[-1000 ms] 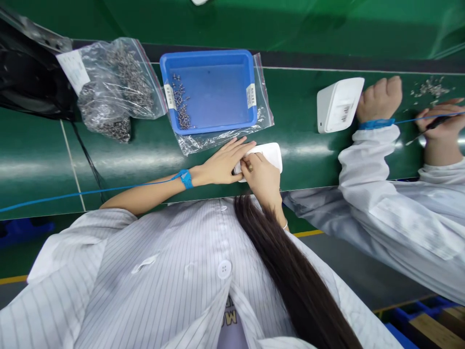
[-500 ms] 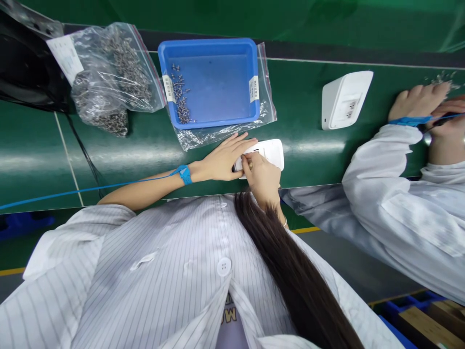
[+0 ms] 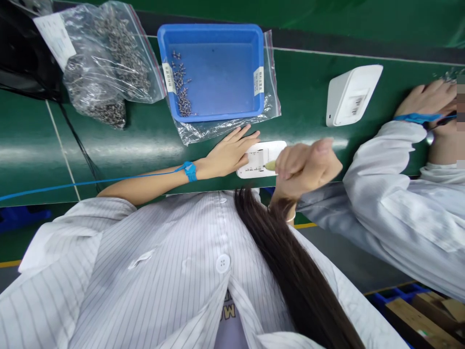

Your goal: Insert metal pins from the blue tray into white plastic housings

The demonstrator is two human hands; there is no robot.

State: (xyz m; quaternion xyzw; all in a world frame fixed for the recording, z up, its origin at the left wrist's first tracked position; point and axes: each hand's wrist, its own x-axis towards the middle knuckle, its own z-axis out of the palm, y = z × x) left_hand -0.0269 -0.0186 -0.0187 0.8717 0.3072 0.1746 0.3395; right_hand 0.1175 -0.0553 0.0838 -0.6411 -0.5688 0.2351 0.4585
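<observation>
Head camera view showed the white case (image 3: pixel 280 147) flat on the green counter (image 3: pixel 298 92), in front of the blue tray (image 3: pixel 228 72). The left hand (image 3: pixel 225 154) touched its left end with open, spread fingers; the right hand (image 3: pixel 308 167) had its fingers closed around a yellowish tool (image 3: pixel 270 166). Probably the case was light and stiff, but slippery, so its side edges seemed the safest hold.
</observation>
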